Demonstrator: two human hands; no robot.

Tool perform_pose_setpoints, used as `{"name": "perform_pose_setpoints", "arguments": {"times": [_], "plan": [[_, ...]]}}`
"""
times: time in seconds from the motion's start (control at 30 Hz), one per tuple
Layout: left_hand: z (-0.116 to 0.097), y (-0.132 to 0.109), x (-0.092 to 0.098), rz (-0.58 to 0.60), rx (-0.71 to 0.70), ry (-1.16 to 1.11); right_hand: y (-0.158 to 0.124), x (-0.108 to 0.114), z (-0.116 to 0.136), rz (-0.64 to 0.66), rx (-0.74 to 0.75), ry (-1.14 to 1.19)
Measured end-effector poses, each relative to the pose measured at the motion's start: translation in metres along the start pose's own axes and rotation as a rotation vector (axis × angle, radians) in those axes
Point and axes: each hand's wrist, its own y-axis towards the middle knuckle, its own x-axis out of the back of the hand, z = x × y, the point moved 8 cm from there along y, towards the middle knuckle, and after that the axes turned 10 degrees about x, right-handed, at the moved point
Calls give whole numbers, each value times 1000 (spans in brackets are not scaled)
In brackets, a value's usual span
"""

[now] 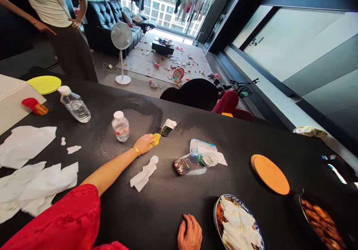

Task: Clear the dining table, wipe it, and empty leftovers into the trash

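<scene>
My left hand (144,144) reaches far across the black table (167,201), closed on a yellow cloth (156,138) pressed flat against the top. A gold bangle sits on that wrist and the sleeve is red. Wet streaks curve over the surface just beyond the cloth. My right hand (190,234) rests flat on the near edge, fingers stretched, holding nothing. Close to the cloth stand a small upright bottle (121,126) and a tipped small carton (168,127). A twisted white tissue (144,173) lies just this side of my left forearm.
A bottle (195,162) lies on its side mid-table; another (74,105) leans at the left. Torn tissues (30,183) cover the left. An orange lid (270,174), a plate of food with tissues (239,224) and a pan (321,220) lie right. A person (58,18) stands beyond the table.
</scene>
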Motion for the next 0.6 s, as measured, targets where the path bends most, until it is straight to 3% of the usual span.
{"name": "perform_pose_setpoints", "arguments": {"times": [0.1,0.2,0.27,0.37,0.47,0.6], "plan": [[-2,-58,5,3,13,19,21,8,7,-15,-27,45],[-2,-119,8,-1,83,-16,67,6,29,-48,32,177],[-5,-161,9,-13,138,-76,111,-2,60,7,154,283],[-1,-213,14,-93,304,-264,173,-25,117,214,364,278],[23,-245,34,-270,570,-418,205,-52,164,445,557,171],[74,-258,86,-518,869,-381,206,-75,194,623,704,153]]}}
